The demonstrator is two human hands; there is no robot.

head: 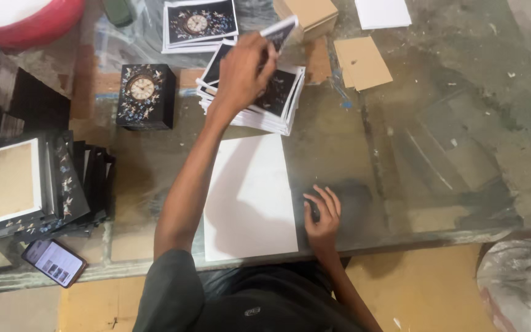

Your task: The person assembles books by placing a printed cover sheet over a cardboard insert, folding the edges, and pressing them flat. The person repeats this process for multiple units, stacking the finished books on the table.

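My left hand (241, 74) reaches out over a stack of dark printed sheets with white borders (278, 101) and pinches one sheet (279, 31) by its edge, lifted above the stack. My right hand (322, 215) rests on the table near the front edge with its fingers curled and slightly apart, holding nothing. It touches the right edge of a blank white sheet (250, 197) lying flat in front of me.
A black floral clock box (145, 95) stands at left. Another pile of clock prints (199, 24) lies behind. Flattened dark boxes (32, 184) are stacked far left, with a phone (54, 262) at the edge. Cardboard pieces (362, 61) and a brown box (308, 12) lie at the back.
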